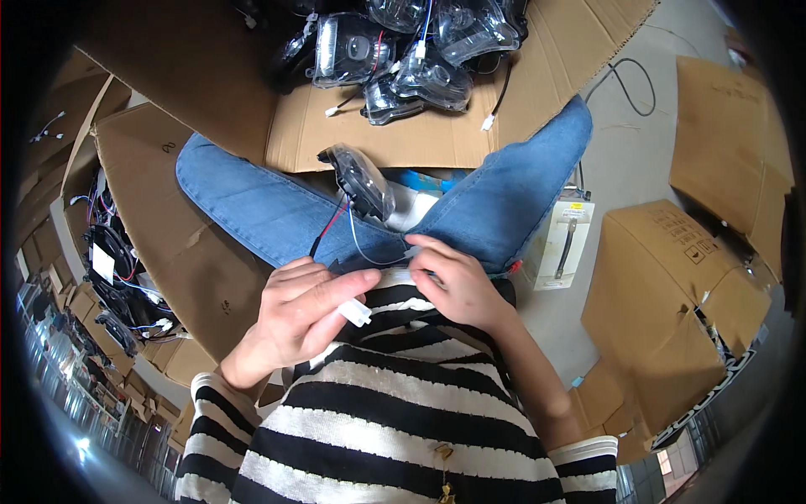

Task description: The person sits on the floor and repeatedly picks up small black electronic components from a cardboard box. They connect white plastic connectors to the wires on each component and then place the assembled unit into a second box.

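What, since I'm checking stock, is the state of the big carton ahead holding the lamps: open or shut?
Open: the carton has an uncovered mouth, and the clear-fronted lamps inside show through it.

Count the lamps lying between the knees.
1: a clear-fronted lamp, just in front of the open carton, its wires leading toward the left hand. Others could be hidden beneath it.

A cardboard box (pixel 646 294) stands near a pale, handled case (pixel 549 244)
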A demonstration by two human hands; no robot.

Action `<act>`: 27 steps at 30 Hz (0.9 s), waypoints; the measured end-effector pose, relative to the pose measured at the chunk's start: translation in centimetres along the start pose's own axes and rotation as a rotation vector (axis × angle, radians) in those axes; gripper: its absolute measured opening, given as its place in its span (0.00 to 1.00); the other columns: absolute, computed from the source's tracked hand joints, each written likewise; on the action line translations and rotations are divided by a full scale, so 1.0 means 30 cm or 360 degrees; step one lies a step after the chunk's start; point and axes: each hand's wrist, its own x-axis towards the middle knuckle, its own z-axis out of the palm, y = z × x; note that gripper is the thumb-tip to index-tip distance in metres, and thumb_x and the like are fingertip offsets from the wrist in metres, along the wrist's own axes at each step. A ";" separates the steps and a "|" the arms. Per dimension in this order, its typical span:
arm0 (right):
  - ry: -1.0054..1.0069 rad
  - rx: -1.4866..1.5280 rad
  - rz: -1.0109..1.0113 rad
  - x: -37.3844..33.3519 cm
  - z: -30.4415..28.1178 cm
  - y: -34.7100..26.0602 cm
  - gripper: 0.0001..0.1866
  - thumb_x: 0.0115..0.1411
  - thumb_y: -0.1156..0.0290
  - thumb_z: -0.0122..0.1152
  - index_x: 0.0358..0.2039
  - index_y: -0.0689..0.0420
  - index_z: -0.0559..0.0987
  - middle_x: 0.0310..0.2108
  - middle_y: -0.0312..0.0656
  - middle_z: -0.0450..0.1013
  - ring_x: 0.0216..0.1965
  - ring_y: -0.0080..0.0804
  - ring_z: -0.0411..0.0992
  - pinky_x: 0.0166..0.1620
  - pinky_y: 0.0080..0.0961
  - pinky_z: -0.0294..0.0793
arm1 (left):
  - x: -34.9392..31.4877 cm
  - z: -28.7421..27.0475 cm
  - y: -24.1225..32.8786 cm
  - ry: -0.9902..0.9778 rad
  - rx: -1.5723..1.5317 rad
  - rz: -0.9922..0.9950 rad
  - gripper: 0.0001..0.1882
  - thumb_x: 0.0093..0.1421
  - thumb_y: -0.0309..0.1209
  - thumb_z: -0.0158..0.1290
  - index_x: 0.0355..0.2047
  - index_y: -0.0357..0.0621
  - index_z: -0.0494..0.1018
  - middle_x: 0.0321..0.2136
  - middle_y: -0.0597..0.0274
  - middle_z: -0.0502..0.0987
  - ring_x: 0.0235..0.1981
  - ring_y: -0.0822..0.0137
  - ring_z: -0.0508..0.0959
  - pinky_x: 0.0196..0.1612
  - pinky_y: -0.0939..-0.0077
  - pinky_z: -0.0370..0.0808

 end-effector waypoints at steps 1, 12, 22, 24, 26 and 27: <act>-0.0110 -0.0044 -0.0002 0.017 0.029 0.041 0.04 0.49 0.74 0.48 0.24 0.60 0.70 0.35 0.50 0.69 0.36 0.45 0.68 0.36 0.33 0.67 | -0.005 0.002 -0.003 0.0020 -0.0056 -0.0032 0.20 0.41 0.22 0.49 0.39 0.37 0.70 0.15 0.63 0.69 0.14 0.67 0.67 0.20 0.77 0.62; -0.0976 0.1163 0.0237 0.099 -0.054 0.026 0.04 0.54 0.76 0.47 0.25 0.62 0.70 0.23 0.30 0.65 0.26 0.15 0.61 0.28 0.15 0.60 | 0.061 -0.006 -0.047 -0.0256 -0.0129 -0.0338 0.16 0.46 0.23 0.50 0.38 0.39 0.69 0.23 0.57 0.69 0.23 0.61 0.71 0.27 0.73 0.68; -0.0669 0.0412 -0.0013 0.026 -0.155 -0.148 0.02 0.49 0.78 0.49 0.24 0.61 0.71 0.18 0.37 0.68 0.17 0.23 0.64 0.21 0.19 0.61 | 0.142 0.100 -0.107 -0.0737 -0.0219 -0.0002 0.10 0.44 0.26 0.52 0.30 0.43 0.68 0.29 0.58 0.70 0.26 0.58 0.73 0.25 0.69 0.69; -0.0667 0.0294 0.0006 0.021 -0.178 -0.163 0.03 0.49 0.78 0.49 0.25 0.61 0.71 0.20 0.38 0.69 0.18 0.24 0.66 0.23 0.18 0.63 | 0.152 0.106 -0.117 -0.0953 -0.0247 -0.0007 0.10 0.44 0.26 0.52 0.29 0.43 0.68 0.25 0.59 0.71 0.24 0.58 0.73 0.23 0.68 0.68; -0.0471 0.0379 0.0009 0.003 -0.209 -0.152 0.04 0.49 0.78 0.49 0.26 0.61 0.72 0.24 0.40 0.71 0.22 0.25 0.67 0.25 0.18 0.64 | 0.160 0.102 -0.114 -0.0816 -0.0343 0.0031 0.09 0.46 0.26 0.51 0.31 0.41 0.70 0.20 0.58 0.70 0.22 0.58 0.72 0.22 0.69 0.66; -0.0374 0.0421 0.0010 -0.007 -0.224 -0.147 0.04 0.49 0.79 0.49 0.27 0.61 0.72 0.26 0.42 0.71 0.23 0.26 0.68 0.27 0.17 0.65 | 0.165 0.088 -0.100 -0.0772 -0.0354 0.0009 0.09 0.47 0.25 0.51 0.31 0.40 0.70 0.20 0.57 0.70 0.21 0.58 0.71 0.22 0.69 0.65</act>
